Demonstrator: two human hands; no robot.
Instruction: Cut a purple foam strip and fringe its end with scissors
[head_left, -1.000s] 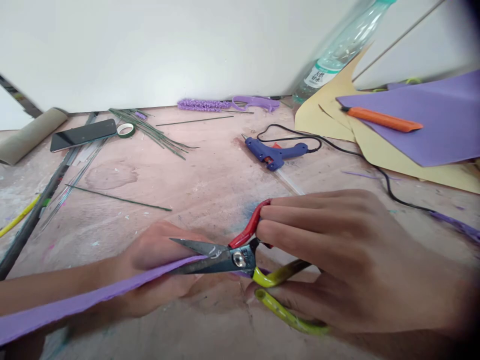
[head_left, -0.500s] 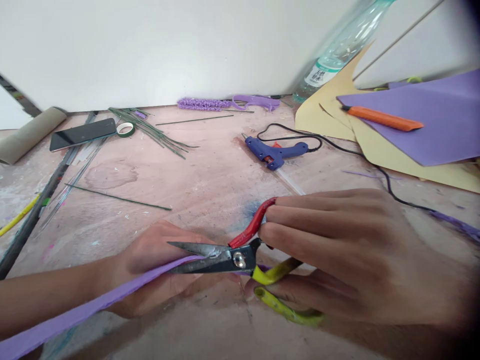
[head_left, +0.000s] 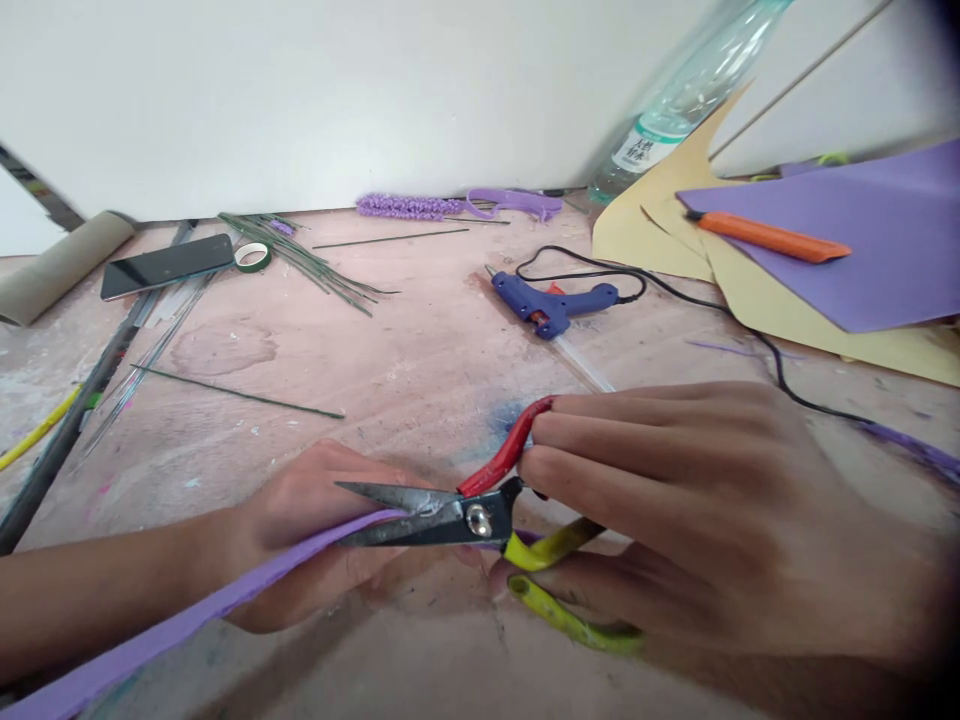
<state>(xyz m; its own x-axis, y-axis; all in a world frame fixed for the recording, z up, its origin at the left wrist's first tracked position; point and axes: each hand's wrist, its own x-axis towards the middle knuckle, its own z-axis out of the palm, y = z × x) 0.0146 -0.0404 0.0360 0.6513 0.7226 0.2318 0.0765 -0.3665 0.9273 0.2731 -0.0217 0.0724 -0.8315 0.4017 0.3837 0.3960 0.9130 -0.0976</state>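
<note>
While the right hand (head_left: 675, 520) has its fingers (head_left: 622, 410) clamped round the red and yellow handles of the scissors (head_left: 442, 515), the blades stand slightly apart, with the strip (head_left: 187, 625) entering between them just left of those fingertips. The left hand (head_left: 315, 530) is closed on the strip right behind the blades, probably to keep it stiff and level where the edges meet it. The rest of the strip trails off past the left wrist.

Beyond the right fingers, the glue gun (head_left: 555, 303) lies on the surface (head_left: 420, 370) within easy reach, its cord running past the knuckles. Farther off, beyond the left fingers, are a phone (head_left: 166, 267), a tape roll (head_left: 251, 258) and a wire bundle (head_left: 300, 262).

Counted: two hands, one pair of scissors, one strip, one glue gun, one phone, one tape roll, one bundle and two loose wires.
</note>
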